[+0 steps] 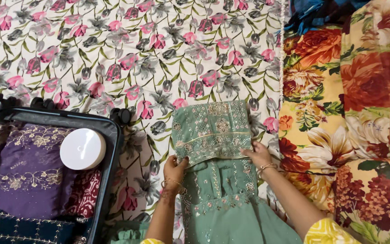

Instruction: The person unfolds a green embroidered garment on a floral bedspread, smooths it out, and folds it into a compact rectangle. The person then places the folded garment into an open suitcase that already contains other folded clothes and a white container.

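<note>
A green embroidered garment lies on the flowered bed sheet, its upper part folded down over the rest. My left hand grips the folded edge at its left corner. My right hand pinches the same edge at the right corner. Both wrists wear thin bangles. The lower part of the garment spreads toward me between my arms.
An open dark suitcase sits at the left, holding a purple embroidered cloth, a maroon cloth, a dark blue cloth and a round white box. A yellow and red flowered blanket lies at the right.
</note>
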